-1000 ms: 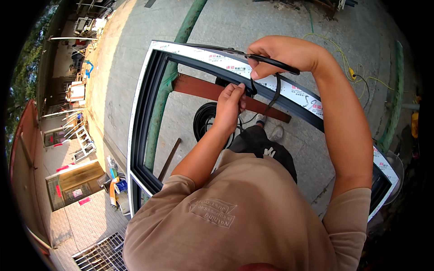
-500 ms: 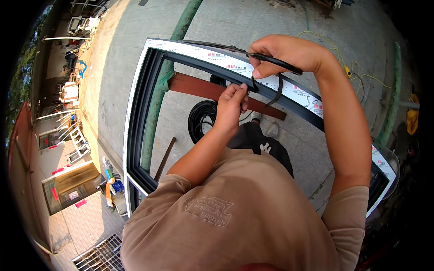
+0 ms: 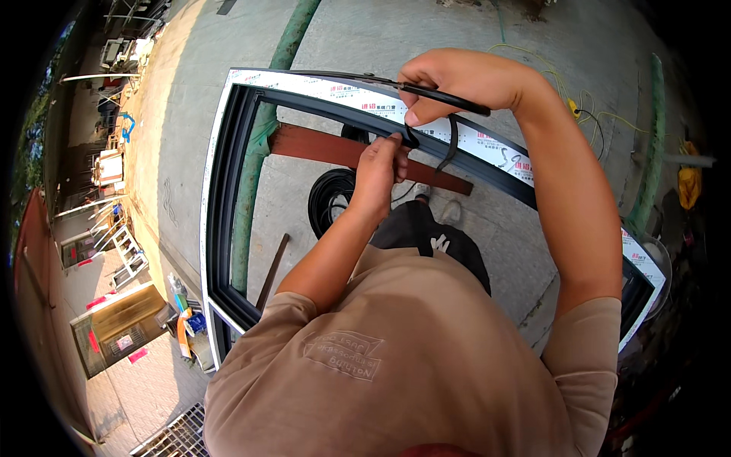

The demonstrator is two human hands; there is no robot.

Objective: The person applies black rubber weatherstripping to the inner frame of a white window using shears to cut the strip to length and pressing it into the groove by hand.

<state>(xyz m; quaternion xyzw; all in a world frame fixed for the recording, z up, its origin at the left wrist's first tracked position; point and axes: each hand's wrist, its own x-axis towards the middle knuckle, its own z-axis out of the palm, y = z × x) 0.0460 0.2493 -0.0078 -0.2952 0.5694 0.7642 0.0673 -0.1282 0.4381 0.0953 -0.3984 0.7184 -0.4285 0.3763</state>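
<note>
A large window frame (image 3: pixel 217 175), dark grey inside and covered with white printed film on its face, lies across in front of me. At its far rail, my left hand (image 3: pixel 377 169) is closed, thumb and fingertips pinched on a thin black rubber strip (image 3: pixel 454 145) beside the inner groove. Just above, my right hand (image 3: pixel 476 78) grips scissors (image 3: pixel 445 97) with black handles, their blades pointing left along the rail. Its thumb and fingertips are close to the strip; whether they touch it is hidden. The strip's loose part curls down over the rail.
Green metal bars (image 3: pixel 251 206) support the frame. A reddish-brown board (image 3: pixel 316 145) spans beneath its opening, near a coil of black strip (image 3: pixel 324 199) on the concrete. Yellow cable (image 3: pixel 552 72) lies at far right. Tools and bottles (image 3: pixel 190 320) stand at left.
The whole scene has shifted slightly left as my view moved. Both hands keep their holds at the same place on the rail.
</note>
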